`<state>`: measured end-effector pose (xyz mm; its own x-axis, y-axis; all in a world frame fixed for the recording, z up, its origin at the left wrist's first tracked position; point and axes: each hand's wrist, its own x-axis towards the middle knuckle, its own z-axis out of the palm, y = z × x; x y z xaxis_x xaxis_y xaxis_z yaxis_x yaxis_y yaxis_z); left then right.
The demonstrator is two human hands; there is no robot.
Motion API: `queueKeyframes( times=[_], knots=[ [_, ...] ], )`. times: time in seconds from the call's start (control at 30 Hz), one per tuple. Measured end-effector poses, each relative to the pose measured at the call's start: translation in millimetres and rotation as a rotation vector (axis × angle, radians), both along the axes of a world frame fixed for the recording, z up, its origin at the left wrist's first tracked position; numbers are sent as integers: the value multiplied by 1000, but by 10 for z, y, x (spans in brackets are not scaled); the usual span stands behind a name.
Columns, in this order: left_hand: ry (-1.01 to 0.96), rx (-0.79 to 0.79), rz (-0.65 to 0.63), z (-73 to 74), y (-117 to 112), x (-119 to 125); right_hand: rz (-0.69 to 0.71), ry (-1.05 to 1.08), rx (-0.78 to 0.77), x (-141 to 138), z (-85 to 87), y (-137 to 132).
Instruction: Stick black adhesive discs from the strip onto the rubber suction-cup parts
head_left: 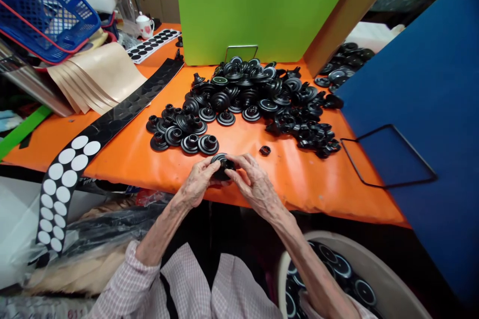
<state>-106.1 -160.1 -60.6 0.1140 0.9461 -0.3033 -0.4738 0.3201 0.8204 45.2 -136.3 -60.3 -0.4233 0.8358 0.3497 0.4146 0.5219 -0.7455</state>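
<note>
Both of my hands meet at the near edge of the orange table [123, 159]. My left hand [196, 182] and my right hand [252, 182] pinch one black round rubber part [222, 165] between their fingertips. A big heap of the same black round parts [262, 97] lies just beyond my hands. One small black ring [265, 150] sits alone to the right of my fingers. A long black backing strip [112, 119] runs down the left, white round stickers [60, 179] covering its near end.
A green board [262, 5] stands upright behind the heap. A blue board [430, 109] with a black wire frame [389, 157] leans at the right. A blue basket [41, 5] and beige sheets [97, 77] lie far left. A white tub [377, 264] with black parts sits below right.
</note>
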Motion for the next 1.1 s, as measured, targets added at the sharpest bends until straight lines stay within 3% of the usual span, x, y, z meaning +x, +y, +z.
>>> queueKeyframes(
  times=[0.1,0.2,0.33,0.47,0.57,0.7,0.83,0.93,1.1],
  knots=[
    [-32,-14,10,7,14,15,-86,-17,91,-19,-29,30],
    [-42,-19,21,2,24,23,-157,16,66,-60,-65,26],
    [-41,-25,15,6,2,27,-55,53,-3,-56,-10,-18],
    [29,-29,26,97,15,-11,-45,94,-91,-10,70,69],
    [224,56,92,234,151,-141,-47,86,-185,-29,62,362],
    [616,167,198,390,487,-371,-239,-86,-41,-235,-64,982],
    [1070,209,272,385,779,-477,-358,-162,10,-506,-217,1465],
    [1293,216,315,313,889,-494,-403,-226,24,-547,-283,1586],
    [1485,281,427,286,828,-462,-392,-308,83,-293,-321,1449]
  ],
)
